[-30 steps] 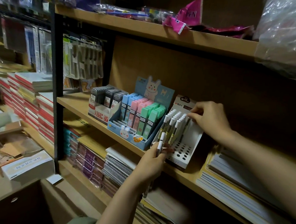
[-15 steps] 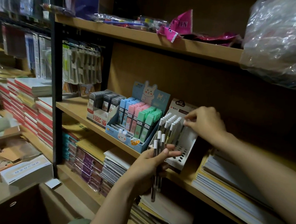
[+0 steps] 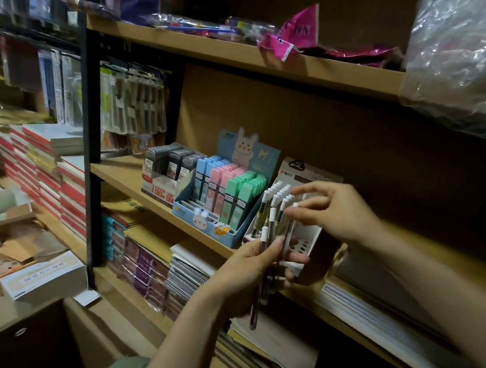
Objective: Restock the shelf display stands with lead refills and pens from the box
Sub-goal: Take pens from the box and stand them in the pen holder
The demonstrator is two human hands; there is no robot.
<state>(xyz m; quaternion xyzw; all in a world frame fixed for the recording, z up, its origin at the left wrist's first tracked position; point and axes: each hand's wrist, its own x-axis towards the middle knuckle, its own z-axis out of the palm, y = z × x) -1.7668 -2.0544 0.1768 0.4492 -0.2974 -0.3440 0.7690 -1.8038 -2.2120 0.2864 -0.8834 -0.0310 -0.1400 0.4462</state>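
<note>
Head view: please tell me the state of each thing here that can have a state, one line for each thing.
Left hand: grips a bundle of pens.
Pens in hand: capped, upright, not yet placed.
Right hand: fingertips pinch a pen in the stand.
White pen stand: partly filled, some front holes empty.
Blue refill stand: back rows full, front slots empty.
Grey refill box: open, stocked.

- Blue cardboard display stand (image 3: 202, 227), printed with a white rabbit, at the wooden shelf's front edge.
- In it, slim plastic lead-refill cases in rows: light blue (image 3: 202, 177), pink (image 3: 221, 181), mint green (image 3: 242, 195).
- Dark grey refill cases (image 3: 172, 162) in a white-and-red box.
- White perforated pen stand (image 3: 304, 243); dark pens with white caps (image 3: 276, 199).
- Magenta packets (image 3: 298, 32) on the upper shelf.
</note>
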